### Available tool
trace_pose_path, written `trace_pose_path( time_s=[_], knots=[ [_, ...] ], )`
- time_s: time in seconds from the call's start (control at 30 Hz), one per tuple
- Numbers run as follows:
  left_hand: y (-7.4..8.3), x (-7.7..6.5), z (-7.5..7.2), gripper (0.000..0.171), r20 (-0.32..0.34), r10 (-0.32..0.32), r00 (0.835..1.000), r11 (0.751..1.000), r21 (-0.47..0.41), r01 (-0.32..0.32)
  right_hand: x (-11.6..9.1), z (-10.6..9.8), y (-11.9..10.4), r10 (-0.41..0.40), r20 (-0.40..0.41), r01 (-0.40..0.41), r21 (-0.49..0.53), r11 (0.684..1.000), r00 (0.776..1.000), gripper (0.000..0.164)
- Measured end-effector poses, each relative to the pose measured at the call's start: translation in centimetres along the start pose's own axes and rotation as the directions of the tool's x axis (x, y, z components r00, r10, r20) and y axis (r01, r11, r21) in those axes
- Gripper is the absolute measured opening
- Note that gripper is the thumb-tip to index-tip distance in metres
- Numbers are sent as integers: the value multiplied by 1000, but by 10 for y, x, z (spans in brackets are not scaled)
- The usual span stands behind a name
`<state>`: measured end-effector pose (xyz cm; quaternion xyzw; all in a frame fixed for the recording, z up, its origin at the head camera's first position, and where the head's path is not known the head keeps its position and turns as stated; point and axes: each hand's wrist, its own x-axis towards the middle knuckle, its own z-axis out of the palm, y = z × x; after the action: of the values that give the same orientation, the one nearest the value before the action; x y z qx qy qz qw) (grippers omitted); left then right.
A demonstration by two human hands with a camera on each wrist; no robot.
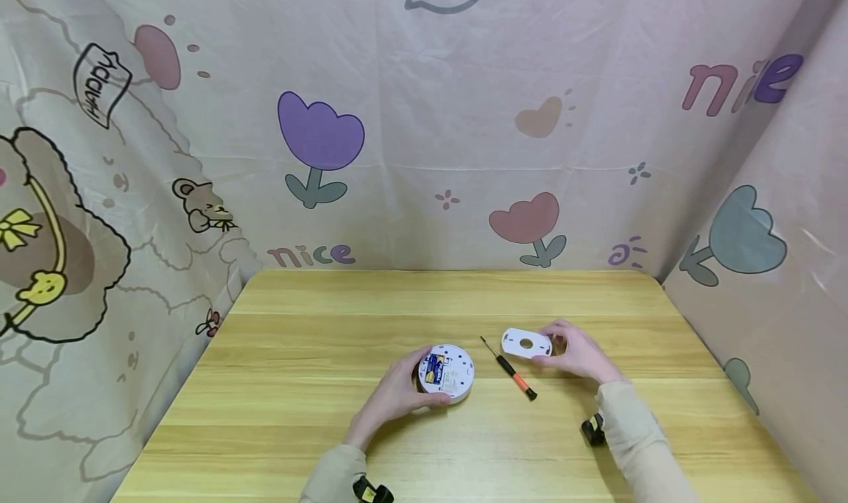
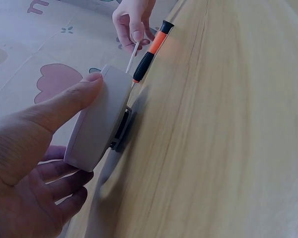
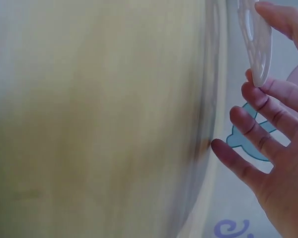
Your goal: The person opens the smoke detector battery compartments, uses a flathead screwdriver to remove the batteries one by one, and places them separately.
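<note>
My left hand (image 1: 396, 394) grips a round white smoke detector (image 1: 458, 378) by its rim, thumb on the near side and fingers on the far side. The detector's back faces up in the head view and shows a blue and yellow battery (image 1: 434, 369). In the left wrist view the detector (image 2: 99, 119) is seen edge-on, close over the table, its underside turned away. My right hand (image 1: 578, 352) pinches the right end of a white mounting plate (image 1: 515, 342) with rounded ends and a central hole. In the right wrist view the plate (image 3: 260, 47) sits between thumb and fingers.
On the wooden table (image 1: 298, 429) a screwdriver (image 1: 513, 374) with a black and orange handle lies between the two hands, its tip pointing away. A patterned curtain (image 1: 424, 135) hangs along the table's back and sides.
</note>
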<state>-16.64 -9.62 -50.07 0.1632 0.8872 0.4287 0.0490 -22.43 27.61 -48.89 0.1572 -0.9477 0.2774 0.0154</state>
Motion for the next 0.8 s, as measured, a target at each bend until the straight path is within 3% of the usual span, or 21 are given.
trace_pose_path(
  time_s=[0.47,0.8],
  knots=[
    [1,-1,0,105,3,-5,1000,1000,-7,5,12,-6,15,49,48,-45,-69,997,998,67],
    [1,-1,0,105,0,-4,1000,1000,-4,4,13,-7,15,23,54,-16,-123,992,998,69]
  ],
)
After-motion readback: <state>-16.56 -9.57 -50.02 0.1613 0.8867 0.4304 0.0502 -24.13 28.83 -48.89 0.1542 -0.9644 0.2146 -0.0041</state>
